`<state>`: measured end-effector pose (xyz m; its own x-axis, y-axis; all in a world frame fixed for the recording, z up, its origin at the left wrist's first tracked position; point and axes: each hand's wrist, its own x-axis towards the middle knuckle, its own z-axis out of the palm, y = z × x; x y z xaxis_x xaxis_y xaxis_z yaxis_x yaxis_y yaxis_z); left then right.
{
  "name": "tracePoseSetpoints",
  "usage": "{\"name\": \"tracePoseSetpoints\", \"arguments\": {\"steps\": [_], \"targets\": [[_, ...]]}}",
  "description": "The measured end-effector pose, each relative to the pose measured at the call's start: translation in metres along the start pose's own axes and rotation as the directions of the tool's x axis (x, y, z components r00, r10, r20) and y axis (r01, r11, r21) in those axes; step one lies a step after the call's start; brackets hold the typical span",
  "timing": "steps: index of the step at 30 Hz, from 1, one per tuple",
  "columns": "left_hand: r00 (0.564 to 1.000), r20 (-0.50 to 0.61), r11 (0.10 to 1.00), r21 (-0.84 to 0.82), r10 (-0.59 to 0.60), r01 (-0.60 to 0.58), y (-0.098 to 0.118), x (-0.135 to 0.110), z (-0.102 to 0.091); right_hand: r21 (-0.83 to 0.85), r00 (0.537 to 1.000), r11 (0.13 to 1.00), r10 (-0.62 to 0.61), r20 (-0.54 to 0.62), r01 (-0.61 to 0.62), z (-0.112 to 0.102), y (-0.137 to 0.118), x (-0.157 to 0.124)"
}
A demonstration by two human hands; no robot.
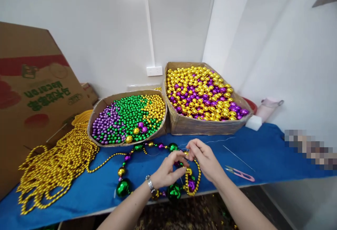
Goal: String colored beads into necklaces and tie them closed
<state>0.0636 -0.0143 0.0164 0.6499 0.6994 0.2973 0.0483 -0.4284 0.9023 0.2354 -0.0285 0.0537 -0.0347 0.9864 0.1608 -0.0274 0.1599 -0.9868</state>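
A bead necklace of large and small gold, green and purple beads lies in a ring on the blue cloth, with a big green bead [123, 187] at its left. Over its right side, my left hand [170, 169] has its fingertips closed on part of the necklace. My right hand [202, 157] meets it there in a pinch; what is between those fingertips is too small to tell. Below both hands hangs a loop of small gold beads [199, 175]. A pink-handled thread snipper [240, 173] and a thin needle-like rod [238, 158] lie right of my hands.
Behind the necklace stand a box of small purple, green and gold beads [91, 119] and a larger box of gold and purple beads [205, 127]. Gold bead strings [58, 167] are heaped at left beside a tall carton [28, 117]. The blue cloth [273, 156] reaches the front table edge.
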Motion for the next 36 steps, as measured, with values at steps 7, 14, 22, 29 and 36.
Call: {"name": "tracePoseSetpoints", "arguments": {"steps": [7, 14, 22, 29, 36], "targets": [[0.991, 0.106, 0.989, 0.111, 0.084, -0.096, -0.011, 0.002, -0.008, 0.038, 0.975, 0.998, 0.05, -0.218, -0.042, -0.014, 0.033, 0.013], [0.998, -0.045, 0.981, 0.194, 0.038, -0.029, -0.024, 0.009, -0.004, -0.402, 0.96, 0.904, 0.036, -0.277, -0.149, -0.095, 0.06, -0.03], [0.991, -0.134, 0.999, 0.033, 0.001, 0.004, -0.015, 0.009, -0.004, -0.753, 0.96, 0.62, 0.0, -0.281, -0.221, -0.184, 0.09, -0.091], [0.988, -0.153, 0.999, -0.047, -0.031, 0.024, -0.014, 0.008, -0.001, -0.702, 0.988, 0.696, 0.07, -0.14, -0.15, -0.116, 0.076, -0.066], [0.992, -0.125, 0.997, -0.066, -0.035, 0.026, -0.011, 0.007, -0.002, -0.578, 0.972, 0.816, 0.109, 0.207, 0.031, -0.037, 0.034, -0.038]]}}
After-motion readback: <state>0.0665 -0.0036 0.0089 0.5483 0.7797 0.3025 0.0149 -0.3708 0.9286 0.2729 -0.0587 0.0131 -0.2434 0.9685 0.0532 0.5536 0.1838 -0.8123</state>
